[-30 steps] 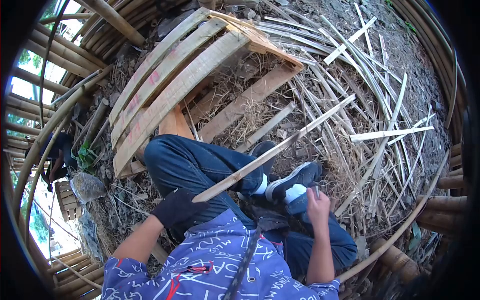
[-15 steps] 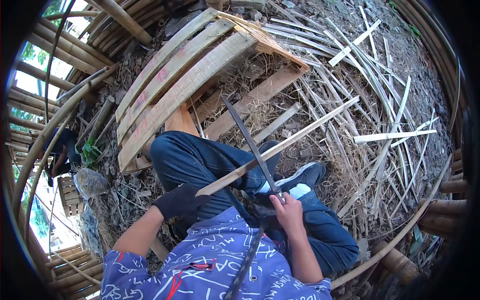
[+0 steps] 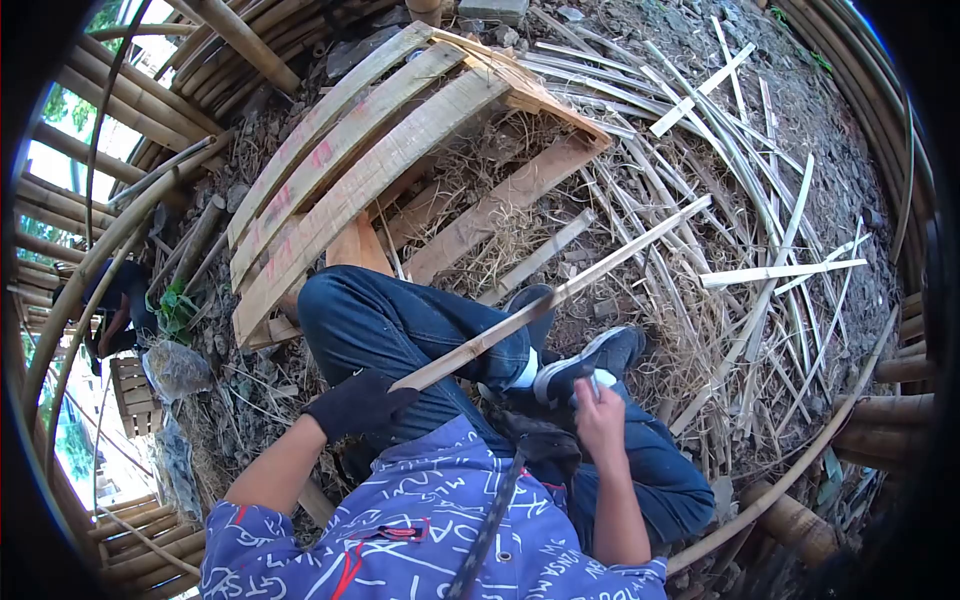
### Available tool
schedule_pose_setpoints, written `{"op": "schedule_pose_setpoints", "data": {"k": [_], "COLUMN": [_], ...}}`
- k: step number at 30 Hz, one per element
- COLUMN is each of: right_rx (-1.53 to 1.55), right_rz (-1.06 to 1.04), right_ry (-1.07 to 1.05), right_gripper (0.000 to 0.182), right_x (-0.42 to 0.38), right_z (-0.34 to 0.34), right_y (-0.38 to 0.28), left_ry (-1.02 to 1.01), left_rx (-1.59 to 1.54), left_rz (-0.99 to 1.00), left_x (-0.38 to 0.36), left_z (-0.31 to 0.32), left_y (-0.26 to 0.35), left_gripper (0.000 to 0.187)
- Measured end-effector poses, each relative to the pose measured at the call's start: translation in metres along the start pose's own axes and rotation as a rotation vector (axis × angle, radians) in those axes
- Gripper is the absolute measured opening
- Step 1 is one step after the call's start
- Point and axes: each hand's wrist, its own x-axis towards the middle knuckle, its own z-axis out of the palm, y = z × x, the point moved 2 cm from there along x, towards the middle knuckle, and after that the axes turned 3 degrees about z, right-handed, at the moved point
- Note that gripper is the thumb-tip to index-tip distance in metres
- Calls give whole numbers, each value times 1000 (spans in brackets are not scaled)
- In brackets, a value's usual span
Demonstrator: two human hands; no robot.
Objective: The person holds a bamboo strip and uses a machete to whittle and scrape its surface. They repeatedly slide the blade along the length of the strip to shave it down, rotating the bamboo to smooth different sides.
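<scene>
My left hand (image 3: pixel 362 402), in a dark glove, is closed around the near end of a long bamboo strip (image 3: pixel 540 302). The strip slants up to the right across my legs and over the ground. To the right, my bare right hand (image 3: pixel 602 418) is closed on the handle of a machete (image 3: pixel 596 381) above my bent leg. Only a small part of the machete shows at the fist; its long blade cannot be made out now. The right hand is apart from the strip.
A slatted wooden pallet (image 3: pixel 350 190) leans beyond my knees. Many split bamboo strips (image 3: pixel 780 272) and shavings litter the ground at right. Bamboo poles (image 3: pixel 150 105) frame the left side, where another person (image 3: pixel 125 305) is partly visible. My shoe (image 3: pixel 590 365) is near the right hand.
The right hand has moved slightly right and down and turned, so the machete blade, earlier seen crossing the strip, no longer shows. The left hand and strip hold nearly the same place.
</scene>
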Motion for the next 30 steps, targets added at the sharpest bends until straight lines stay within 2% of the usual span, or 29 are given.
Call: {"op": "schedule_pose_setpoints", "data": {"k": [5, 7, 15, 19, 21, 23, 26, 28, 30], "right_rx": [-9, -258, -486, -522, -316, -208, -170, 31, 98], "right_rz": [-80, -88, -170, -194, -67, -130, -156, 97, 130], "right_ry": [-86, -46, 0, 73, 106, 235, 262, 159, 116], "right_gripper": [38, 41, 49, 46, 42, 41, 43, 39, 38], "right_x": [-17, -11, 6, 8, 14, 30, 31, 23, 2], "right_z": [21, 22, 15, 6, -8, -14, -30, -34, -34], "right_y": [-5, -1, 9, 4, 10, 46, 52, 53, 28], "left_ry": [-24, -35, -35, 7, 10, 12, -7, -25, -42], "left_rx": [-8, -22, -40, -5, 21, 18, -13, -30, -48], "left_rz": [-2, -10, -54, 10, 29, 9, 21, -25, -72], "left_x": [2, 1, -2, -4, -1, 2, 7, 0, -1], "left_z": [2, 1, 1, 0, 1, 4, 7, 2, -1], "left_y": [-1, 3, 10, 7, 3, -4, -12, -1, 3], "left_gripper": [51, 51, 52, 54, 55, 56, 52, 52, 52]}}
